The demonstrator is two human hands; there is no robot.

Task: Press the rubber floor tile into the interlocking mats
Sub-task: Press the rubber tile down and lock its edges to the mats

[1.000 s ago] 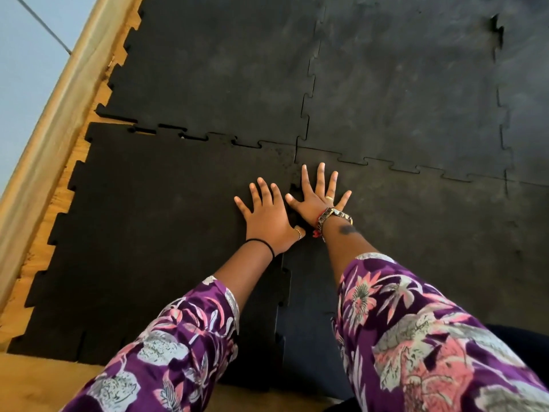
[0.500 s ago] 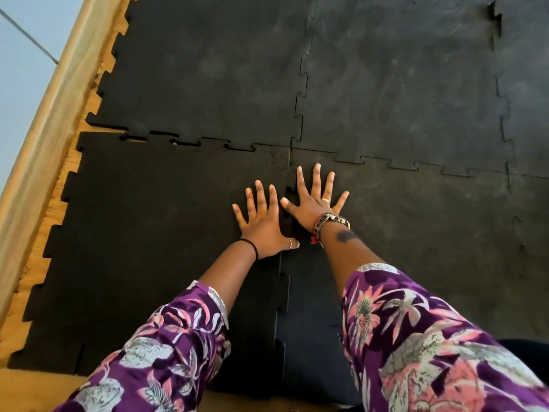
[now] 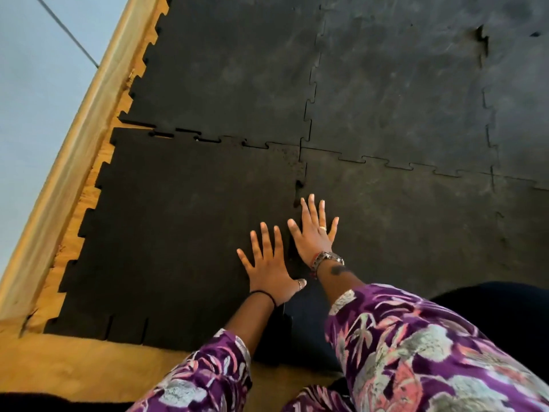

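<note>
On pebbled black tile (image 3: 178, 233), flat hands (image 3: 267, 272)

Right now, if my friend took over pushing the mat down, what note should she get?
Left hand: open, flat on the rubber floor tile, near its right edge.
Right hand: open, flat, pressing along the seam with the neighbouring mat.
Done: the far right part of the tile's top seam looks locked in near the corner.
Left: a tooth just ahead of the right fingertips looks raised, and gaps show along the top seam's left part. Press those down, then the seam nearer the arms, which is partly hidden.
</note>
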